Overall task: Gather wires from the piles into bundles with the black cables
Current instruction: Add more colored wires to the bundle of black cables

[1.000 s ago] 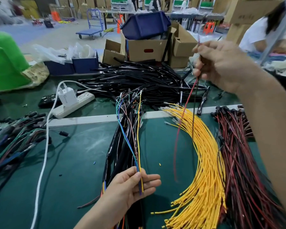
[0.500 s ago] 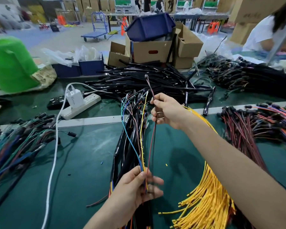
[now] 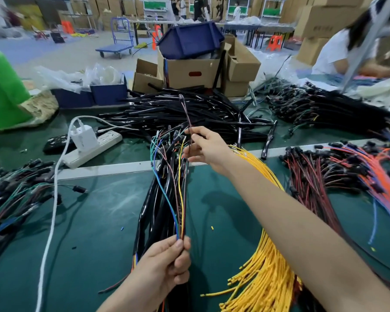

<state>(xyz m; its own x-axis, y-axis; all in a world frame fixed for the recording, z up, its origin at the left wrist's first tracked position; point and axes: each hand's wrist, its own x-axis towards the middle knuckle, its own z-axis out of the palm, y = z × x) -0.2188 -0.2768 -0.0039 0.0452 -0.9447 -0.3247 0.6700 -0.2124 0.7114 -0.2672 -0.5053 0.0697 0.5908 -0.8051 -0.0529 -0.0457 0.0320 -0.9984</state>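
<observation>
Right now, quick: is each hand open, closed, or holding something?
Left hand: closed, gripping the bundle of black cables and thin coloured wires at its lower end.
Right hand: closed, pinching the thin dark red wire.

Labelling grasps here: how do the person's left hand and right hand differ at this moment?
The left hand grips the near end of the bundle with curled fingers; the right hand only pinches one dark red wire between fingertips. The left hand sits low and close to the camera; the right hand is farther out, near the far end of the bundle. Both hold wiring above the green mat.
</observation>
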